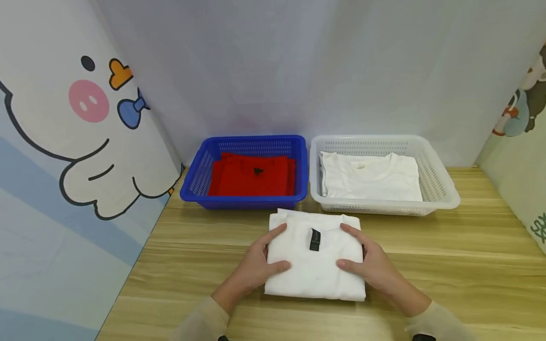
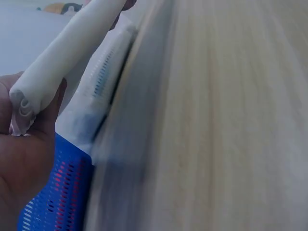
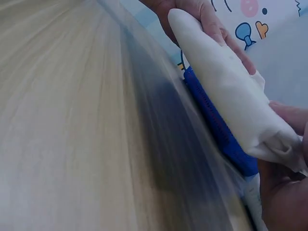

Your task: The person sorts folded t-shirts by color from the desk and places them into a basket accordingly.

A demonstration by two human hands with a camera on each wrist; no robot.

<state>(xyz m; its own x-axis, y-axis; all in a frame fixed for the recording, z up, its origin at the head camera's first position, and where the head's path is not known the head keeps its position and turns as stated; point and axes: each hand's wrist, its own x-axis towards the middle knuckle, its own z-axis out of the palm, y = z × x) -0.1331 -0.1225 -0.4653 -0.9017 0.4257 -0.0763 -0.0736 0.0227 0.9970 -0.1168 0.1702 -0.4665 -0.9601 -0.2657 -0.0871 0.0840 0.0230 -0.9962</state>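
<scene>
A folded white T-shirt (image 1: 315, 274) with a dark neck label is held between both hands in front of the baskets. My left hand (image 1: 260, 260) grips its left side, thumb on top and the other fingers at the edge and beneath. On the opposite side my right hand (image 1: 371, 263) grips it the same way. Both wrist views show the folded shirt (image 2: 62, 62) raised above the table, its edge thick and rolled-looking. In the right wrist view the fingers of the right hand (image 3: 284, 197) wrap its near end.
Behind the shirt stand a blue basket (image 1: 251, 199) with folded red shirts (image 1: 256, 177) and, to its right, a white basket (image 1: 384, 206) with a folded white shirt (image 1: 371, 175). All rest on a wooden table (image 1: 469, 265). A pale curtain (image 1: 315, 71) hangs behind.
</scene>
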